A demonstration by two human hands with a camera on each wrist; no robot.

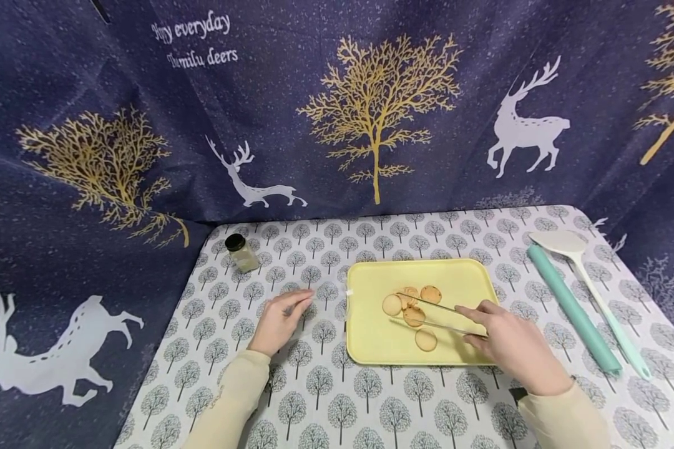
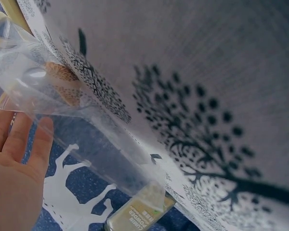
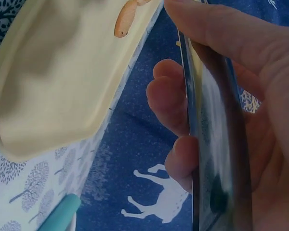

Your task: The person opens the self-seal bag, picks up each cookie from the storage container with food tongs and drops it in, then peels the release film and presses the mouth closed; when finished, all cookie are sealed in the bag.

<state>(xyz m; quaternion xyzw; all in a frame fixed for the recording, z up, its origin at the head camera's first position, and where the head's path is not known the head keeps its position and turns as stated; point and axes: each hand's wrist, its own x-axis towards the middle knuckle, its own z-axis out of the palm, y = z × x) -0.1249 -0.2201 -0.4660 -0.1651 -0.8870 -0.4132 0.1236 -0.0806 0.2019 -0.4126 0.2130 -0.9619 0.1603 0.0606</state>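
Observation:
My left hand [image 1: 281, 318] is left of the yellow tray [image 1: 365, 349], thumb and forefinger brought together on a clear plastic bag [image 2: 101, 130]. The bag barely shows in the head view; in the left wrist view a brown cookie [image 2: 63, 83] shows through it. Metal tongs [image 1: 446, 327] are gripped in my right hand [image 1: 517, 346] above the tray's right side. Their two arms are spread, tips reaching over several round cookies [image 1: 414, 316] grouped mid-tray, some overlapping. Another cookie [image 1: 425, 340] lies nearer the front. In the right wrist view, the tongs [image 3: 216, 144] run along my palm.
A black-lidded jar [image 1: 241, 252] stands at the back left. At right lie a teal rod [image 1: 573, 308] and a spatula with a pale head [image 1: 561, 242]. The table has a tree-print cloth [image 1: 337, 405]; a dark blue patterned curtain [image 1: 275, 125] hangs behind.

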